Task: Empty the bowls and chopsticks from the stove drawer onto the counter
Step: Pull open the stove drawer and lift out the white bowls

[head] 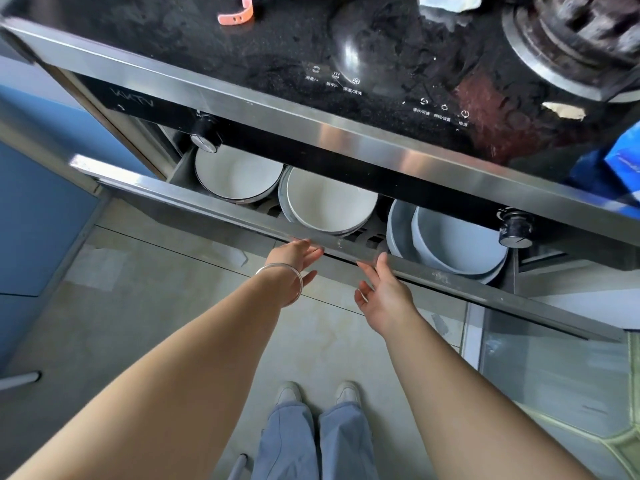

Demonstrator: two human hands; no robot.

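Observation:
The stove drawer (214, 202) is pulled partly out under the cooktop. Inside it stand a white bowl with a dark rim (239, 178) at the left, stacked white bowls (329, 202) in the middle, and nested pale blue bowls (457, 240) at the right. The stove's front panel covers their far halves. No chopsticks show. My left hand (298, 263), with a silver bangle on the wrist, reaches to the drawer's front lip, its fingertips at the lip's underside. My right hand (381, 292) is beside it, fingers spread and touching the same lip. Neither hand holds a bowl.
Two black knobs (206, 138) (516, 232) stick out from the stove's front above the drawer. The black glass cooktop (277, 57) carries a burner (571, 39), an orange strap (237, 15) and a blue packet (620, 161). A blue cabinet door (38, 209) stands at the left.

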